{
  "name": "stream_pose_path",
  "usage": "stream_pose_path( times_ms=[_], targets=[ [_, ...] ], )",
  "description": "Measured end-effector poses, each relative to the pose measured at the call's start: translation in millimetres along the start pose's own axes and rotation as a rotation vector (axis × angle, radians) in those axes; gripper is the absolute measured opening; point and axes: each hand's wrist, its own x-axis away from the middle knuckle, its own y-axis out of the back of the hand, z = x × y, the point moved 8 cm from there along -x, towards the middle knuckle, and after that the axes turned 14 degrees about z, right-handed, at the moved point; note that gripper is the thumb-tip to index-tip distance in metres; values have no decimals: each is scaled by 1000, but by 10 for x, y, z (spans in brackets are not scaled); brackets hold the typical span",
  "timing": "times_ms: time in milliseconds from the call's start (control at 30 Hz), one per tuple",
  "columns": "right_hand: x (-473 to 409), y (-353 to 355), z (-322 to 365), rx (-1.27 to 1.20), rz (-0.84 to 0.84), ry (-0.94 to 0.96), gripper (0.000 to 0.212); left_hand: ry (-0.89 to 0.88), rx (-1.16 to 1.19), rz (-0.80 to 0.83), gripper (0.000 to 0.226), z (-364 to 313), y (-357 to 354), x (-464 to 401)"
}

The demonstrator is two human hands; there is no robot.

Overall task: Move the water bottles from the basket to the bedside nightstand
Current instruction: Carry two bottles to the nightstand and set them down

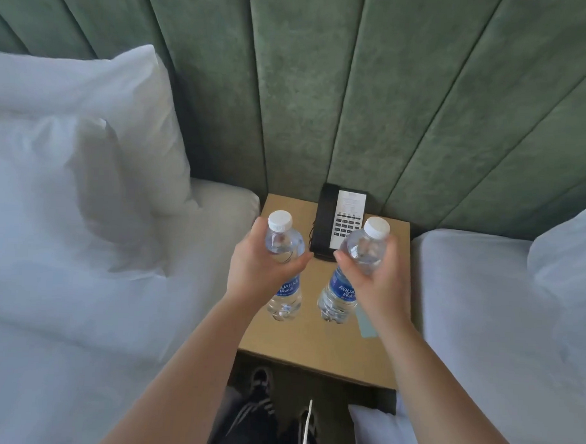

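Note:
Two clear water bottles with white caps and blue labels are over the tan wooden nightstand [316,347]. My left hand [259,267] is wrapped around the upper body of the left bottle [283,298]. My right hand [376,279] grips the right bottle [339,294] the same way. Both bottles stand roughly upright with their bases at or just above the tabletop; I cannot tell if they touch it. The basket is not in view.
A black phone with a white keypad [338,220] sits at the back of the nightstand. A pale card [367,329] lies under my right wrist. White beds with pillows flank the nightstand, a green padded headboard [324,89] stands behind, and my shoes show below.

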Motion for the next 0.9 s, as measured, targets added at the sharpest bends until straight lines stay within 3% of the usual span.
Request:
stream_pose_path(
  times_ms=[533,733,900],
  targets=[
    [-1826,-1195,-827,45,192,-197,60,115,-107,231,55,1178,38,-2144],
    [-2188,-1498,-1435,25,238,-294,65,164,-45,276,54,1607,-156,-2582],
    [-2340,-1682,-1636,61,267,-306,55,180,5,264,54,1834,-264,-2760]
  ],
)
